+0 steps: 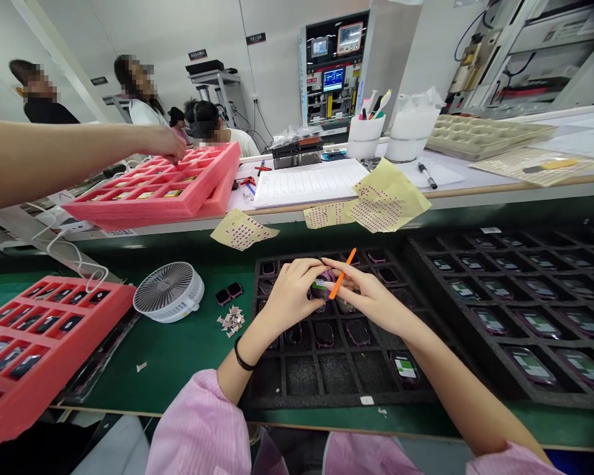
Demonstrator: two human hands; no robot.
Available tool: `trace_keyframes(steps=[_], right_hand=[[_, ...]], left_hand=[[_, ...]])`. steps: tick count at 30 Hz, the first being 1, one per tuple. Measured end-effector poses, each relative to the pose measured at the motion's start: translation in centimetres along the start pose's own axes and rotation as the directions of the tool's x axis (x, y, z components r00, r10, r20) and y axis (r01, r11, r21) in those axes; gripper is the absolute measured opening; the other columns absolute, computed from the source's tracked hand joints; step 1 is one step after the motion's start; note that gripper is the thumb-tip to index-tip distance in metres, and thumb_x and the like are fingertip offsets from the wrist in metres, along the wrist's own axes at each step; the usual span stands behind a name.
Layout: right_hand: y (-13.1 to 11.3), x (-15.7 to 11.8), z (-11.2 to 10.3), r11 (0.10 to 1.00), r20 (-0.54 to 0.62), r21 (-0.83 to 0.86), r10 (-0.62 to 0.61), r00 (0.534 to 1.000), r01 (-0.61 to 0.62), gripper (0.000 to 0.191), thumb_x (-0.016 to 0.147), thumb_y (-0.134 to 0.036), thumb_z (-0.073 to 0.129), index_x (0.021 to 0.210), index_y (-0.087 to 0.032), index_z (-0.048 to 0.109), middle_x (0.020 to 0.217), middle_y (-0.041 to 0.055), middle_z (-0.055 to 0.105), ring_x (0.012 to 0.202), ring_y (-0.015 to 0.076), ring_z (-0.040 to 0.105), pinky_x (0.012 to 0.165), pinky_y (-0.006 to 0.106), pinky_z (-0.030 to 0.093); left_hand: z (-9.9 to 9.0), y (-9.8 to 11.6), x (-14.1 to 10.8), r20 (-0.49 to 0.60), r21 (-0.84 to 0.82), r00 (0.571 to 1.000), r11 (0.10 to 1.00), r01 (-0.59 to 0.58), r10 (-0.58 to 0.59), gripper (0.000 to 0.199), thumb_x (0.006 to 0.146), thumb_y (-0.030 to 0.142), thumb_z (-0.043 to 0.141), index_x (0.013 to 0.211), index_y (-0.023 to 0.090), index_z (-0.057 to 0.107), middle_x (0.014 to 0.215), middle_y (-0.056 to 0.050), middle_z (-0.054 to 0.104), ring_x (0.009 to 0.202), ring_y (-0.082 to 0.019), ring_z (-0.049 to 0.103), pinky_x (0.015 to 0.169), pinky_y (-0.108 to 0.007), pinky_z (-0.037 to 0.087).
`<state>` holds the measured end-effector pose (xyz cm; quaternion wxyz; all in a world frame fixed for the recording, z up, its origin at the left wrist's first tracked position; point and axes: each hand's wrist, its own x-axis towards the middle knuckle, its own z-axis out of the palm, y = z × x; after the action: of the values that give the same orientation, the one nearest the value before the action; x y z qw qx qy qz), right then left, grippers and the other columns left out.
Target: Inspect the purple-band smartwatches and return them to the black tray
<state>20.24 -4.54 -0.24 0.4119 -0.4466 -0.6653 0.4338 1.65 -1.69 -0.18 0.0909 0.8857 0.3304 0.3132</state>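
Pink sleeve nearest; left hand pinches a purple-rimmed device above the black foam tray, right hand at its edge gripping an orange stick; presumably an inspection or prying step, next calling for steady support.

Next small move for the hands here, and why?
Probably steady the device with the left hand and bring the orange stick to its edge: the left hand already grips the device, and the right hand holds the stick close by.
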Motion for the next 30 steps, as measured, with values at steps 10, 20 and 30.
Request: trace_keyframes(steps=[10,20,30], right_hand=[[-0.2,0.7,-1.3,0.923,0.294,0.357,0.034,0.955,-0.143,0.050,0.070,-0.046,0.078,0.114,-0.021,0.069,0.104,0.0067,0.070,0.098,0.0235,0.064,0.091,0.040,0.048],[-0.2,0.5,-0.8,0.885,0.265,0.449,0.001,0.964,-0.124,0.050,0.068,-0.041,0.080,0.113,-0.022,0.068,0.108,0.0065,0.070,0.101,0.0233,0.063,0.093,0.038,0.046],[-0.2,0.4,0.5,0.890,0.123,0.445,0.047,0.991,-0.098,0.046,0.059,-0.034,0.085,0.100,-0.021,0.069,0.094,0.0028,0.071,0.091,0.0217,0.066,0.088,0.037,0.050]], left_hand=[[-1.0,1.0,-0.1,-0.192,-0.136,0.972,0.977,-0.163,0.135,0.045,0.072,0.022,0.071,0.116,0.022,0.062,0.116,-0.009,0.064,0.109,-0.025,0.057,0.094,-0.041,0.044],[-1.1,0.9,-0.1,-0.204,-0.167,0.957,0.955,-0.243,0.208,0.046,0.072,0.020,0.073,0.116,0.020,0.061,0.114,-0.009,0.068,0.108,-0.024,0.061,0.095,-0.039,0.046],[-0.8,0.5,0.0,-0.220,-0.178,0.950,0.948,-0.264,0.223,0.047,0.071,0.020,0.073,0.116,0.020,0.062,0.113,-0.008,0.069,0.106,-0.024,0.062,0.093,-0.039,0.047]])
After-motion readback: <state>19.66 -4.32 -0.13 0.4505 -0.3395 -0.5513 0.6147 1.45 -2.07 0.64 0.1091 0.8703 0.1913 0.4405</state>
